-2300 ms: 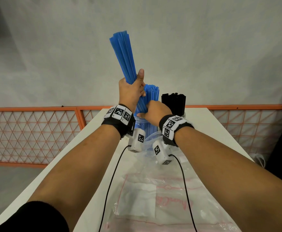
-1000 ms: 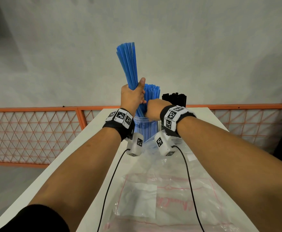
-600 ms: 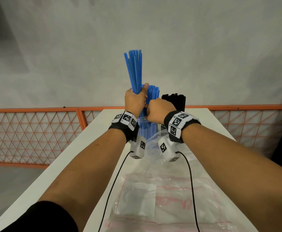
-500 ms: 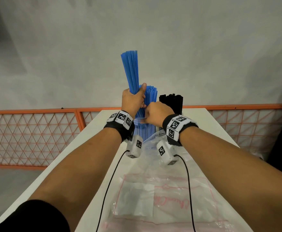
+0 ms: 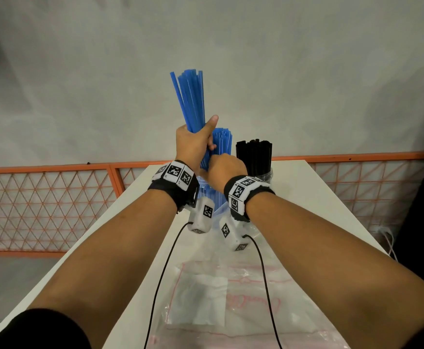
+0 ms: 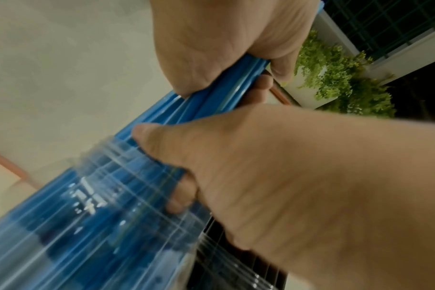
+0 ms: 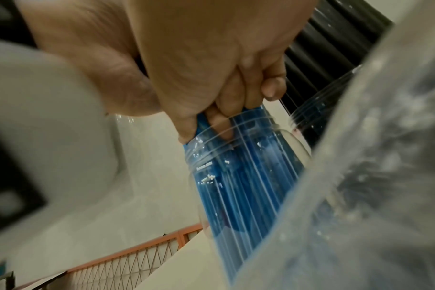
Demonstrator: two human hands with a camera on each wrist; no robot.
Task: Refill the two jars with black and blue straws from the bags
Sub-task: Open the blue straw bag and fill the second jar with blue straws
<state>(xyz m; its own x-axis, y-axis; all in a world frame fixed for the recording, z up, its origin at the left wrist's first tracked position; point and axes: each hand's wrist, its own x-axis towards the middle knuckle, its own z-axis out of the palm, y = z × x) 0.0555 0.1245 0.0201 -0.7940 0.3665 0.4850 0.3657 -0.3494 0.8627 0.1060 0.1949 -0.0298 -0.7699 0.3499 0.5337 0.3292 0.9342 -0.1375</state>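
Two jars hold straws | black straws [image 5: 253, 154] jar full | left hand [image 5: 193, 144] grips blue straw bundle [image 5: 189, 99] above blue jar [image 7: 236, 176] | right hand [image 5: 224, 170] clasps straws at its mouth | bundle not yet in

The black straws [image 5: 253, 156] stand just right of the packed blue-straw jar [image 7: 249, 172], crowding its mouth.

Two hands [image 5: 193, 144] [image 5: 224, 170], two clear jars [image 7: 241, 176] [image 5: 264, 175], two bunches of blue straws [image 5: 189, 99] [image 5: 221, 142], one bunch of black straws [image 5: 253, 157], and perhaps two plastic bags [image 5: 231, 298].
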